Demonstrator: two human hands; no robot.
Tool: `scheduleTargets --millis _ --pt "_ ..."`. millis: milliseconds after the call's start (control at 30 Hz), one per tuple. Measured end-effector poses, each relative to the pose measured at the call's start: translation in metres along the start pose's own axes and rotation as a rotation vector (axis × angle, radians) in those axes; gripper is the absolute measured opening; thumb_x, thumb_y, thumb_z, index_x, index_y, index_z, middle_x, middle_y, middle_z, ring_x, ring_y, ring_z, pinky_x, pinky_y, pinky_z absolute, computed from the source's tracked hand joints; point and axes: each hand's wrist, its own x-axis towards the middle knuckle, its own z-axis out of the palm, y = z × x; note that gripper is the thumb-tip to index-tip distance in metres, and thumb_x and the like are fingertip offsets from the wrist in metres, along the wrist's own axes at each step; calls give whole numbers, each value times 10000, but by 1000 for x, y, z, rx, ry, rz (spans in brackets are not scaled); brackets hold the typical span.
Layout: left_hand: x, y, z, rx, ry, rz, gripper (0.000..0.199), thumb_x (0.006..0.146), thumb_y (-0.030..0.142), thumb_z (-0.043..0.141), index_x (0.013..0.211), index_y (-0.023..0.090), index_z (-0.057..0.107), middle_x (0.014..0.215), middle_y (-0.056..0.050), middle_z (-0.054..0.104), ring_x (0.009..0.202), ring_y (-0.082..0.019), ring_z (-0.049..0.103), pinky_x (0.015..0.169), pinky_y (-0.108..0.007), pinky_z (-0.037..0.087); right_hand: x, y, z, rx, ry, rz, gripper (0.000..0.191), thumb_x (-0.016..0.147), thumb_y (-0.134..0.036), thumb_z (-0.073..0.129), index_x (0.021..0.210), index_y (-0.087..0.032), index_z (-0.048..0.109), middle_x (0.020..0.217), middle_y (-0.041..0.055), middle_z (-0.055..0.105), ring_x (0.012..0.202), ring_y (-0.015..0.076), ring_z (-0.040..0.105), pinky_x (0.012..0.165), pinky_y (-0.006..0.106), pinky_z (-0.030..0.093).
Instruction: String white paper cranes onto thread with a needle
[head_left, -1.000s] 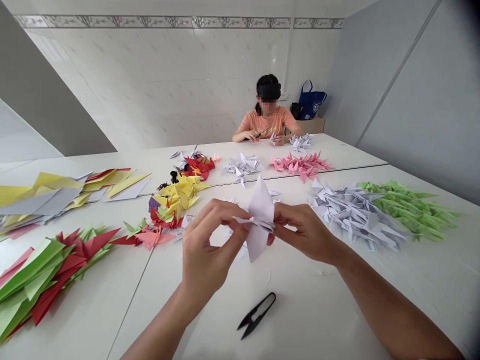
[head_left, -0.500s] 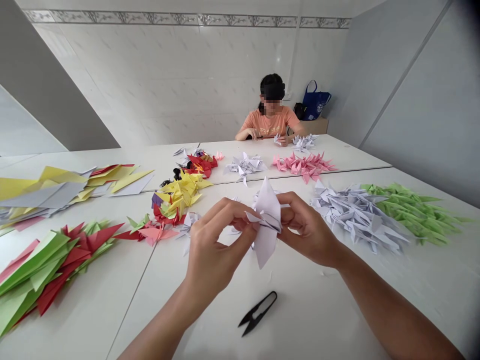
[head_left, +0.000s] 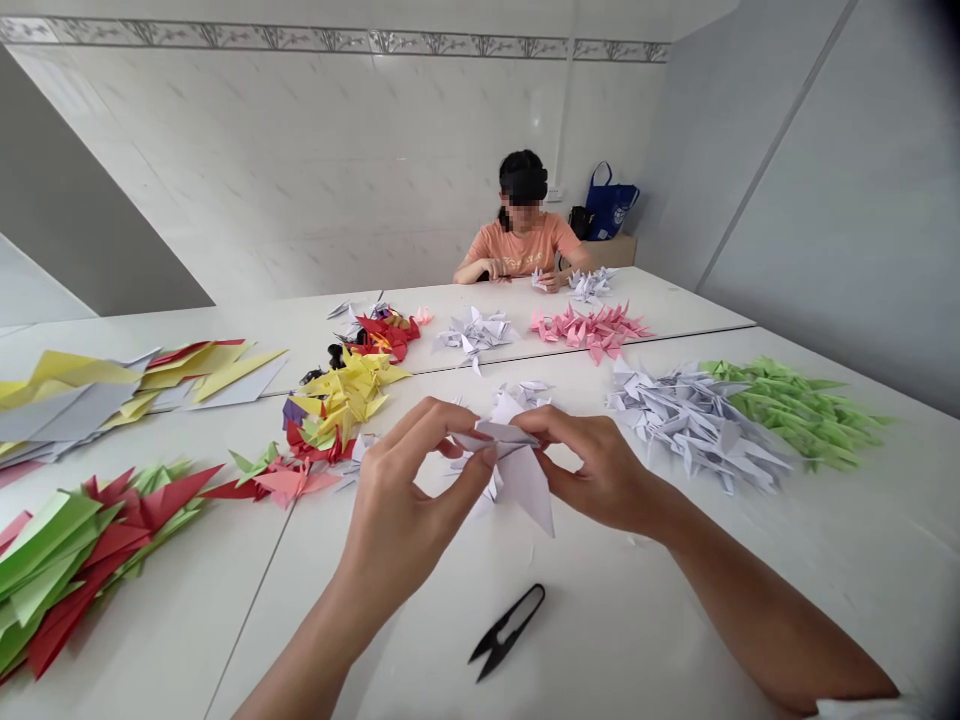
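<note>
One white bench (head_left: 645, 610) spans my head view, a person (head_left: 523, 243) seated at its far side. White cranes (head_left: 697, 420) and green cranes (head_left: 802, 410) lie piled rightward. Above the bench, my left hand (head_left: 420, 480) and right hand (head_left: 607, 465) pinch the folded paper (head_left: 526, 485) from opposite sides, fingers narrow. Black snips (head_left: 492, 645) lie nearer me.

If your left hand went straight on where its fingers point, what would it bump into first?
The left hand would first push into the folded white paper that it pinches. Just past that, probably the right hand, though depth is hard to judge from this view.
</note>
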Motion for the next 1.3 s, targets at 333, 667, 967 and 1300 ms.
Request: scheduleTargets --millis 333,667,967,1300 --pt "2 -3 3 85 7 116 142 890 79 630 864 218 618 831 16 644 761 -112 588 662 -231 464 -1 2 -2 -122 -65 -17 162 983 -148 519 1117 -214 581 885 19 659 709 126 565 656 239 462" --pt "4 -7 0 97 8 133 138 881 79 649 863 215 640 828 16 665 750 -109 598 669 -228 470 0 3 -2 -100 -111 51 130 981 -157 518 1079 -214 582 861 6 650 699 121 566 657 233 453" --pt "4 -8 -5 116 34 98 114 906 135 649 825 214 630 797 10 647 749 -133 585 665 -265 467 2 3 -7 -59 -120 107 143 1000 -171 492 1097 -222 583 921 10 684 748 130 622 713 243 496" --pt "3 -6 -5 256 2 101 159 864 153 688 987 242 640 899 29 710 799 -130 648 672 -237 480 2 5 -7 -143 -134 123 167 995 -150 475 1106 -225 575 894 6 691 711 138 633 678 245 484"
